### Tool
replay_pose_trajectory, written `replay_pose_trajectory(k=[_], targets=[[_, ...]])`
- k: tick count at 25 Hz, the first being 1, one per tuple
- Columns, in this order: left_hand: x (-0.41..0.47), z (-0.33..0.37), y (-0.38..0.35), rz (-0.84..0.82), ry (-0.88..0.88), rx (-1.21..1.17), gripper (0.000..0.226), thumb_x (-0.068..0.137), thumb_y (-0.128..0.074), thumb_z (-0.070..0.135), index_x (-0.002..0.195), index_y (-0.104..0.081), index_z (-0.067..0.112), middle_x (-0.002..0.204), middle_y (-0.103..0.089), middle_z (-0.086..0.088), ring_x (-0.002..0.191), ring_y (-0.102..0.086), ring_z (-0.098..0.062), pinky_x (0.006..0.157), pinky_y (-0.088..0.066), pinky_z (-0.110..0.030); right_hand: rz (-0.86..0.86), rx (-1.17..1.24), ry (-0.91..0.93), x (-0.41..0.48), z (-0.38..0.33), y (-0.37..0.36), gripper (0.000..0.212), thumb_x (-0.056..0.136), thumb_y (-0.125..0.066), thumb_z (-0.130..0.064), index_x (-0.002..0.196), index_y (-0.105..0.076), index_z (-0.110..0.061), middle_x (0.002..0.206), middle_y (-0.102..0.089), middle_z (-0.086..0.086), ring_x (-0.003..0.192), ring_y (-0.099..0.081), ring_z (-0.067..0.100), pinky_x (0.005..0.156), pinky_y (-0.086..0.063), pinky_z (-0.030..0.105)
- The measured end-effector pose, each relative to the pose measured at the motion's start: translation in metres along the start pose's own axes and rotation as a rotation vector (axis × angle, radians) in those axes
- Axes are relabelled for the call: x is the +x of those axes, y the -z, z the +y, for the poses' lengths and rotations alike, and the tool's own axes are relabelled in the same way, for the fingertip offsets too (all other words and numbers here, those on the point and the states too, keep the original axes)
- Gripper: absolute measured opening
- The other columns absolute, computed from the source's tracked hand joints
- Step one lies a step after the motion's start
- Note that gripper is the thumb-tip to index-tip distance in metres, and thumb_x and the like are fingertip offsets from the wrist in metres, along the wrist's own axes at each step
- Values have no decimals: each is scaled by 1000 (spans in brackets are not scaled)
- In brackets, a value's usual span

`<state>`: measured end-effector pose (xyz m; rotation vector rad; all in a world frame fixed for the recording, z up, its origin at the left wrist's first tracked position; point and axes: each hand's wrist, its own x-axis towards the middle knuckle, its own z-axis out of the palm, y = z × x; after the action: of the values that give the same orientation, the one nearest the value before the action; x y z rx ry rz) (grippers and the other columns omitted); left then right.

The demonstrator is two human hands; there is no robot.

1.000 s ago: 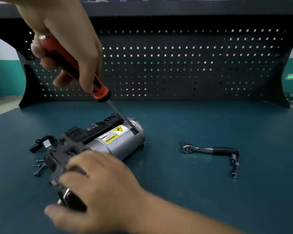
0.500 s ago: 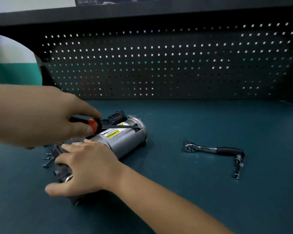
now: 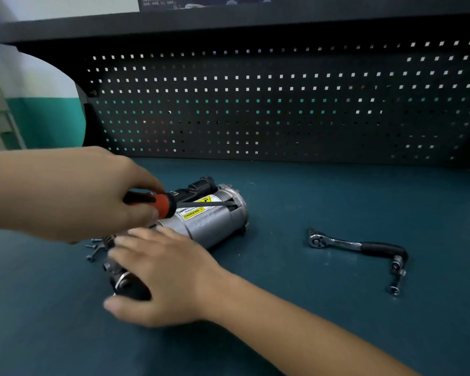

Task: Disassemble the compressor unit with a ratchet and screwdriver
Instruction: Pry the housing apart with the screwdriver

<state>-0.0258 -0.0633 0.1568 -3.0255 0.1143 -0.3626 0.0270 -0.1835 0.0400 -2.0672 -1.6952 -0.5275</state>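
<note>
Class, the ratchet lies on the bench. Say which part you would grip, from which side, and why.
Probably grip the ratchet by its black handle, from above: it lies flat on the mat with both long sides free. Avoid the right end, where an extension bar lies.

The compressor unit (image 3: 209, 223) lies on the bench (image 3: 310, 308) left of middle, running near-left to far-right. The screwdriver (image 3: 163, 203) crosses above it, tip at its far-right end. Screws (image 3: 94, 249) lie just left of its near end, the ratchet (image 3: 347, 244) well apart to its right, a pegboard (image 3: 282, 104) along the back edge.
</note>
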Motion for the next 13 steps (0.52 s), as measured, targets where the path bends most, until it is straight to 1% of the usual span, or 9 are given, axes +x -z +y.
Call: replay_pose_trajectory(k=[2, 3, 5, 6, 7, 8, 9, 11, 13], targets=[[0, -2, -7, -5, 28, 134, 65, 49, -16, 72, 84, -62, 43, 62, -62, 9, 54, -56, -1, 58, -50, -23, 379, 13, 129, -25, 11, 12, 12, 76, -63, -12, 74, -68, -1, 79, -67, 12, 76, -61, 27, 70, -47, 34], [-4, -2, -11, 10, 30, 165, 71, 47, -13, 72, 87, -62, 39, 64, -61, 8, 57, -55, -2, 59, -49, -24, 567, 44, 95, -26, 23, 23, 16, 75, -58, -11, 62, -63, -3, 65, -62, 8, 62, -55, 24, 60, -44, 32], [-15, -1, -25, 35, 20, 142, 69, 48, -15, 72, 93, -57, 41, 67, -57, 10, 61, -53, -2, 58, -44, -22, 711, 228, -198, -3, 57, 52, 21, 81, -52, -17, 67, -65, -10, 72, -63, -1, 67, -53, 11, 65, -43, 28], [-20, -2, -31, 41, 11, 134, 62, 53, -19, 71, 96, -54, 43, 70, -54, 13, 64, -52, -3, 58, -41, -20, 590, 319, -401, 14, 76, 66, 19, 85, -53, -22, 80, -70, -14, 91, -67, -4, 81, -55, 6, 77, -45, 26], [-23, -4, -36, 59, 8, 126, 53, 60, -24, 68, 97, -54, 45, 73, -50, 15, 67, -52, -3, 58, -39, -19, 361, 336, -568, 30, 95, 74, 22, 89, -53, -29, 100, -70, -20, 118, -62, -6, 103, -54, 5, 94, -41, 27], [-24, -7, -37, 68, 10, 105, 45, 66, -29, 65, 97, -56, 45, 73, -46, 16, 69, -52, -5, 58, -39, -21, 111, 294, -658, 44, 115, 74, 34, 92, -51, -38, 121, -61, -24, 140, -47, -6, 125, -44, 8, 107, -31, 28], [-23, -11, -37, 81, -8, 87, 38, 71, -36, 60, 94, -61, 43, 69, -43, 17, 66, -53, -6, 56, -39, -23, -109, 249, -691, 56, 133, 69, 46, 93, -46, -47, 135, -48, -28, 151, -31, -6, 137, -30, 13, 112, -20, 31], [-23, -17, -39, 140, -81, 29, 23, 72, -53, 48, 78, -69, 33, 58, -31, 21, 49, -45, -10, 45, -33, -21, -420, 164, -667, 73, 153, 50, 61, 92, -36, -59, 145, -31, -29, 156, -18, -6, 143, -15, 17, 115, -10, 36], [-23, -23, -42, 210, -143, 12, 30, 69, -50, 50, 70, -68, 25, 58, -24, 25, 44, -41, -10, 43, -34, -18, -565, 107, -659, 83, 166, 26, 68, 88, -29, -69, 143, -35, -28, 154, -24, -4, 142, -20, 20, 115, -12, 40]])
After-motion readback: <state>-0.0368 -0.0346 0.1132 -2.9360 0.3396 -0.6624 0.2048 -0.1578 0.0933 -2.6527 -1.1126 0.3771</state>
